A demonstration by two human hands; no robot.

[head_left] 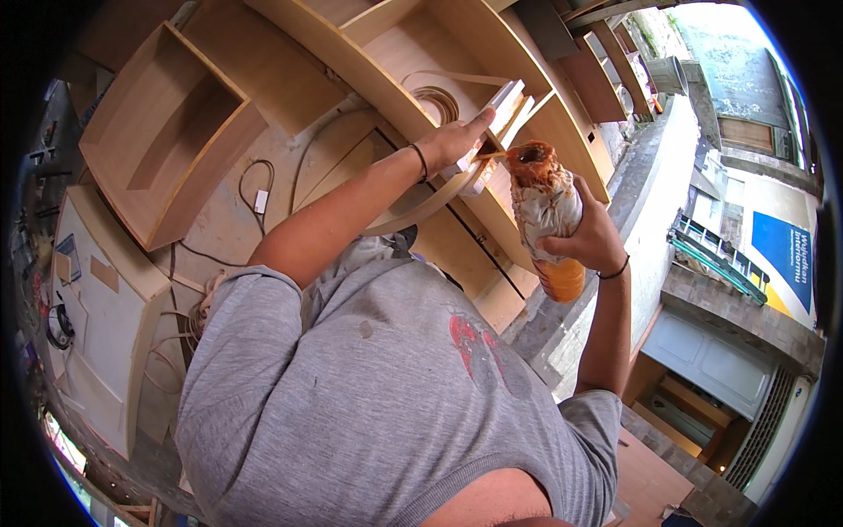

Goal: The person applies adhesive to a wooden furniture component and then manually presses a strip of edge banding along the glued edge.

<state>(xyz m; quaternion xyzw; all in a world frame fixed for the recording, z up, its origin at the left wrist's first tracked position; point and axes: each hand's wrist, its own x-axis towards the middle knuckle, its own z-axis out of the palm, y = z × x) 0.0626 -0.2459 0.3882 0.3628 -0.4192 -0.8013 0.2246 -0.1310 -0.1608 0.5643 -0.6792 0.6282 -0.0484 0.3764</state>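
My right hand (590, 233) is wrapped round a plastic bottle (546, 206) with a cut-open top. Brown-orange residue crusts its rim, a pale, wrinkled coating covers its side, and its lower end is orange. To the left of it, my left hand (458, 142) is closed over a white slab-like piece (502, 98) with pale yellowish edges. A thin orange-brown stick (492, 155) reaches from beside that hand to the bottle's mouth; its other end is hidden. A pale, curved strip (430, 204) hangs below my left hand.
Wooden cabinet carcasses stand ahead (421, 44) and at the left (167, 132). A coil of edging strip (436, 104) lies inside the front one. A white-topped bench (105, 316) is at the far left, cables (255, 189) trail on the floor, and a low wall (632, 193) runs along the right.
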